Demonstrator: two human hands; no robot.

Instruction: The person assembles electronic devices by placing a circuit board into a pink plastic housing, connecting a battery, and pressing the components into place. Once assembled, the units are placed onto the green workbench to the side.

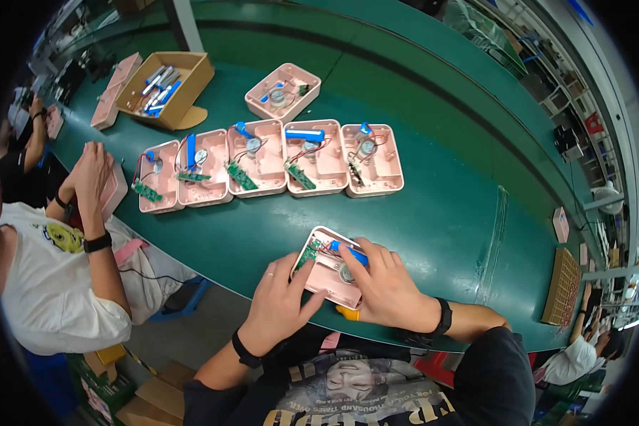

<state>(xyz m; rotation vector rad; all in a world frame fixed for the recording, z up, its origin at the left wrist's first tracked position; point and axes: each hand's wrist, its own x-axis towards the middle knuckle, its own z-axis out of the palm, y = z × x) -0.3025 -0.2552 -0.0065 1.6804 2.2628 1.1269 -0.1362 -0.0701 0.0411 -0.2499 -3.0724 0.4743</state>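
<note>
A pink plastic housing (328,290) lies open side up near the table's front edge, slightly turned. Inside it are a green circuit board (309,253), thin red and dark wires, a round metal part (346,273) and a blue cylindrical battery (358,257). My left hand (280,295) grips the housing's left side, its thumb along the near wall. Over the right side is my right hand (390,287), with a digit pressed on the battery and the other fingers curled at the far right rim. It hides part of the housing.
Beyond my hands stands a row of similar pink housings (266,186); another housing (284,113) sits behind them. A cardboard box (200,71) of batteries is at far left. A co-worker's hands (92,174) work at left. Something yellow (347,313) lies beneath my right hand.
</note>
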